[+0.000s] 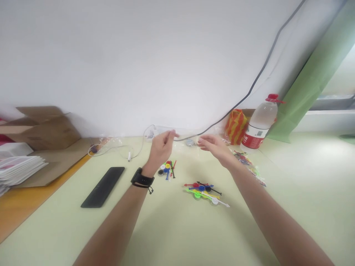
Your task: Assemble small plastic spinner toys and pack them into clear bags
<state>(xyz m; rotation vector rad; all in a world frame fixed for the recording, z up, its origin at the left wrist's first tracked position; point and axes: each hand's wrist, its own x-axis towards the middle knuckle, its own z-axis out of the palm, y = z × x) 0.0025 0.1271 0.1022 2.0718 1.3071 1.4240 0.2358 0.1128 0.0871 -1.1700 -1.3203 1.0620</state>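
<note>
My left hand (163, 148), with a black band on its wrist, is raised over the table with thumb and fingers pinched together. My right hand (215, 147) faces it across a gap, its fingertips also drawn together. What either pinch holds is too small and blurred to make out. Below and between the hands lies a pile of coloured plastic arrow spinners (205, 193), red, blue, black, yellow, green and white. Under my left hand sits a cluster of small plastic discs and thin arrows (168, 170). Clear plastic film (190, 150) shows faintly behind the hands.
A black flat slab (103, 187) lies at left, near a white cable (129, 156). Further left are an open cardboard box (47, 129) and stacked white cards (22, 168). At right stand a large water bottle (259, 125), a red-yellow bag (236, 126) and bagged coloured pieces (251, 168).
</note>
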